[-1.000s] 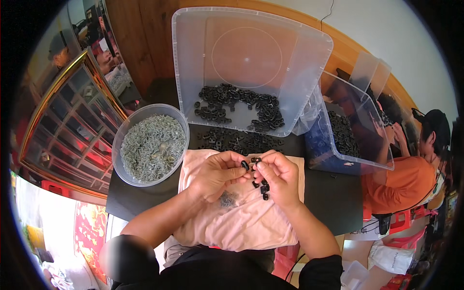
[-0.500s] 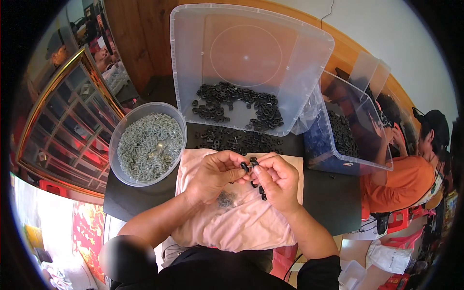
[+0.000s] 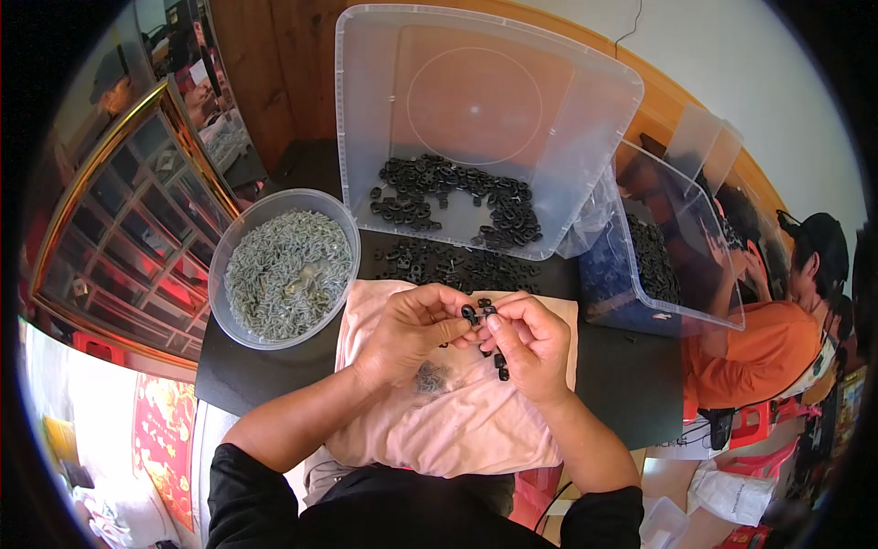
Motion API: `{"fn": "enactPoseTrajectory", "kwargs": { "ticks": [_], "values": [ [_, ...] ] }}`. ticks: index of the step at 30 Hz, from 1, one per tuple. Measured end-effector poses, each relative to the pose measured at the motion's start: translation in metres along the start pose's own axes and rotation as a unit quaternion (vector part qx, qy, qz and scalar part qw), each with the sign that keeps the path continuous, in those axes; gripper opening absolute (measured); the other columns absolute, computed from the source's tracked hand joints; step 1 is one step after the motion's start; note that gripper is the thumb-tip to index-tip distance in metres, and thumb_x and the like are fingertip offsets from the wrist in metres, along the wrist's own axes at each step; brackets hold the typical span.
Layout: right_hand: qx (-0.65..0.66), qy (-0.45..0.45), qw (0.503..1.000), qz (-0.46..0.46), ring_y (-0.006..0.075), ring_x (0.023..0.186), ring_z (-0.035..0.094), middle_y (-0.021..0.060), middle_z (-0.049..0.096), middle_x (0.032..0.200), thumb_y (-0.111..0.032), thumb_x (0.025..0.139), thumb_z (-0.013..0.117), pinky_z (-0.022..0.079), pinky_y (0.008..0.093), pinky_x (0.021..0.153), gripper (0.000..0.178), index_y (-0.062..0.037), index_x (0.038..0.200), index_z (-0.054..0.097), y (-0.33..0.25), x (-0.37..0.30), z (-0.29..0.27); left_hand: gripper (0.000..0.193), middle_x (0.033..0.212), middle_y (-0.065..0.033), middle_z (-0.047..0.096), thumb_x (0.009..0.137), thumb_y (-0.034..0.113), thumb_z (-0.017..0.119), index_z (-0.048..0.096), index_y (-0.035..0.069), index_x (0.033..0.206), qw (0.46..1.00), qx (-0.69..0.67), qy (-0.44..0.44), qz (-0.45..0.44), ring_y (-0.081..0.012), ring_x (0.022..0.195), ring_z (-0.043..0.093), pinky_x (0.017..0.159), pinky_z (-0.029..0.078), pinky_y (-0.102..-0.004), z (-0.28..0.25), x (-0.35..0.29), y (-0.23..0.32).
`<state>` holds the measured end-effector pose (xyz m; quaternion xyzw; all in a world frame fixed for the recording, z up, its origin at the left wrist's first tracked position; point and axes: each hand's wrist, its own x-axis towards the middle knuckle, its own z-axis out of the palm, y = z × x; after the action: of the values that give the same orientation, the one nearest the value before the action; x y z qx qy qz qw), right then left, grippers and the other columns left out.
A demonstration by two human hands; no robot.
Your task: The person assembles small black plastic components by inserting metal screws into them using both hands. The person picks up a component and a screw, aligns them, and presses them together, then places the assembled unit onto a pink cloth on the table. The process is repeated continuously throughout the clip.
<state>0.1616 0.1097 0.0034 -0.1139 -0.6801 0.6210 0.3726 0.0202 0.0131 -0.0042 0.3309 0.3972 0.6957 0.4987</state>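
Note:
Above a peach cloth [image 3: 476,430], my two hands meet, fingertips close together. My left hand [image 3: 407,334] pinches a small rounded black plastic clip [image 3: 469,314] between thumb and forefinger. My right hand [image 3: 529,346] is closed on another small black clip [image 3: 488,310], its thumb pressed along it. The two clips are side by side; whether they touch I cannot tell. More small black pieces [image 3: 500,366] show just below my right fingers. On the cloth near my left wrist is a patch of tiny grey pieces [image 3: 430,377].
Left stands a round clear tub [image 3: 217,284] of grey screws [image 3: 283,274]. A large clear bin [image 3: 585,156] holding black clips lies beyond loose black clips [image 3: 457,267] on the dark table [image 3: 631,384]. Another clear bin [image 3: 695,320] stands right, near a person in orange [image 3: 759,352].
The view has shifted slightly, so the bins and tub appear a little further right. Both hands keep their grips, with hardly any movement between them.

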Motion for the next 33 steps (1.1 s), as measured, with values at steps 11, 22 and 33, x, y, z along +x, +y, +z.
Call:
{"fn": "enactPoseTrajectory", "kwargs": {
  "ticks": [11,22,33],
  "values": [
    [-0.019,0.0,1.0,-0.006,0.011,0.071,0.06,0.0098,0.055,0.088,0.006,0.085,0.054,0.051,0.0228,0.059,0.004,0.0047,0.084,0.051,0.0009,0.0002,-0.0005,0.018,0.088,-0.0095,0.065,0.083,-0.005,0.059,0.06,0.0,0.101,1.0,-0.009,-0.004,-0.001,-0.0157,0.078,0.064,0.07,0.053,-0.0253,-0.0026,0.0001,-0.0032],
    [-0.006,0.004,1.0,0.002,0.0115,0.071,0.06,0.0101,0.055,0.088,0.007,0.084,0.054,0.052,0.0233,0.06,0.003,0.0055,0.086,0.051,0.0028,-0.0006,-0.0001,0.019,0.087,-0.0091,0.065,0.083,-0.005,0.059,0.06,-0.001,0.101,1.0,-0.003,-0.004,0.014,-0.0145,0.077,0.064,0.07,0.053,-0.0247,-0.0014,-0.0002,-0.0026],
    [-0.042,0.004,0.999,-0.015,0.0097,0.068,0.057,0.0092,0.055,0.084,0.006,0.083,0.057,0.048,0.0209,0.059,0.003,0.0058,0.082,0.054,0.0022,-0.0002,0.0024,0.016,0.084,-0.0062,0.064,0.084,-0.003,0.059,0.06,-0.003,0.1,0.998,0.052,0.007,0.031,-0.0094,0.073,0.06,0.068,0.051,-0.0224,0.0025,-0.0014,-0.0017]
  ]
}}
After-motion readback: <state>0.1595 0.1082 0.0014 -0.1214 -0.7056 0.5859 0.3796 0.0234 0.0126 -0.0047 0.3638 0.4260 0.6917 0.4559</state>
